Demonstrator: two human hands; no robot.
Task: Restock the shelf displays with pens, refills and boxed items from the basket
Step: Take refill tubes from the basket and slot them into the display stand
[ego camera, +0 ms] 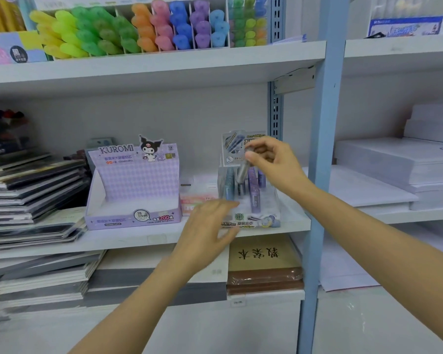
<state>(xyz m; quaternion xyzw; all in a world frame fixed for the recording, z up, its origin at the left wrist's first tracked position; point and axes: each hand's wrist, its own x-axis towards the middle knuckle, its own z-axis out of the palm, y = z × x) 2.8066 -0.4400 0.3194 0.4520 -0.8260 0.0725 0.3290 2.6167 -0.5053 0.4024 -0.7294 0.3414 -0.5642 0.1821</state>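
A clear refill display stand (262, 221) sits on the middle shelf (149, 240), with several blue and purple lead refill tubes upright in it. My right hand (271, 162) is above the stand, pinching a grey refill tube (243, 169) that points down into it. My left hand (207, 231) hovers at the stand's front left corner with fingers spread, blurred, holding nothing. To the left stands an empty purple Kuromi display box (133, 195). The basket is out of view.
A small pink and white box (198, 195) lies between the two displays. Stacked notebooks (33, 190) fill the shelf's left end. Coloured highlighters (138, 29) line the top shelf. A blue upright post (325, 154) divides off paper reams (404, 169) to the right.
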